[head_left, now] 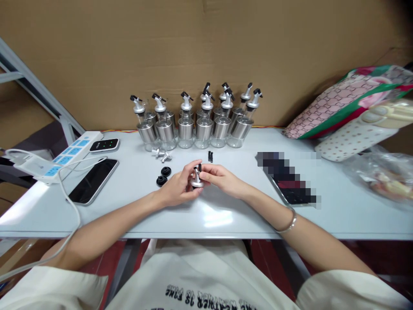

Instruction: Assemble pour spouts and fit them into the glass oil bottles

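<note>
Steel-collared glass bottles (196,122) — capped, empty

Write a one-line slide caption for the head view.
Both hands, left and right, hold a silver spout cap over a table, bottles behind.

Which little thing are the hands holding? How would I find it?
Start at the row of glass bottles at the back of the pale table, then come forward to the two hands. Left hand and right hand pinch a silver spout cap: it is off any bottle, unlike the rest.
</note>
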{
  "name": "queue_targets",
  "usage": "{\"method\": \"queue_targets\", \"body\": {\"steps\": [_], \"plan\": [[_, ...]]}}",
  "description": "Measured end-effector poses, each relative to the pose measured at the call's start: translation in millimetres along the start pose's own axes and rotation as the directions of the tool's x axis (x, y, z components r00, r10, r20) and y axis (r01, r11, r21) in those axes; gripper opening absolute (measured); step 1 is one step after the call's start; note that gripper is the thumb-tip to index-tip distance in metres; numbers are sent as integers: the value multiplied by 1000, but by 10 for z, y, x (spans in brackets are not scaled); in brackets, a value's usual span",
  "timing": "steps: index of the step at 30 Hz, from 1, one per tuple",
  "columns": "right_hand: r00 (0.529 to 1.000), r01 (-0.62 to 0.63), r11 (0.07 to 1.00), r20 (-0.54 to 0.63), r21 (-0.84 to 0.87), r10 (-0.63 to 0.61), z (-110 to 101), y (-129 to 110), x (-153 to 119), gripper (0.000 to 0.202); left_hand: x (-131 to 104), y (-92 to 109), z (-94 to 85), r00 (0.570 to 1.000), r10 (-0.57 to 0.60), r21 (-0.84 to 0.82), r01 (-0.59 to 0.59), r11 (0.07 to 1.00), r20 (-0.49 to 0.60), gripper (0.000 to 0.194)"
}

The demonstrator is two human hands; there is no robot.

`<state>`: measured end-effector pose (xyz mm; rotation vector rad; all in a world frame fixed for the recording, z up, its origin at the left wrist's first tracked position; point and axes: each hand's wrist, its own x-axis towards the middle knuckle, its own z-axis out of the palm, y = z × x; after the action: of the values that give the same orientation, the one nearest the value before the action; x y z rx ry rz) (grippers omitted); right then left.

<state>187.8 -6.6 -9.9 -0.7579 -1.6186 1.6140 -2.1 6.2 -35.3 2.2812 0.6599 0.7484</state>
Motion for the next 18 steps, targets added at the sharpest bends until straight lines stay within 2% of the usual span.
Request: {"method": "queue_targets", "body": {"steps": [4, 8, 12, 14, 15, 16, 17, 18], "plan": [[999, 16, 1000, -28, -26, -17, -7, -23, -1, 40, 7, 11, 0, 999, -32, -26, 32, 999, -3, 67], [998, -24, 1000, -62, 14, 24, -31, -29, -22, 43, 7, 34, 2, 996, -86, -46, 85, 995, -6, 62], [993, -113, 987, -8, 115, 115, -52, 0, -13, 39, 0, 34, 10, 997, -63, 21, 64, 998, -44, 60], [989, -145, 983, 3, 112, 146, -48, 2, 12, 39, -2, 19, 15, 998, -46, 30, 47, 998, -38, 58], [989, -137, 987, -38, 79, 140, -35, -13, 21, 40, -1, 12, 17, 998, -46, 29, 47, 998, -31, 56], [986, -102, 994, -127, 23, 105, -12, -45, 17, 41, 0, 7, 18, 998, -51, 27, 52, 998, -22, 55], [970, -48, 998, -241, -47, 35, 25, -99, -6, 42, 2, 7, 18, 998, -57, 25, 58, 998, -18, 54], [930, 25, 991, -361, -135, -72, 74, -175, -54, 40, 4, 11, 16, 998, -63, 22, 63, 998, -18, 53]]}}
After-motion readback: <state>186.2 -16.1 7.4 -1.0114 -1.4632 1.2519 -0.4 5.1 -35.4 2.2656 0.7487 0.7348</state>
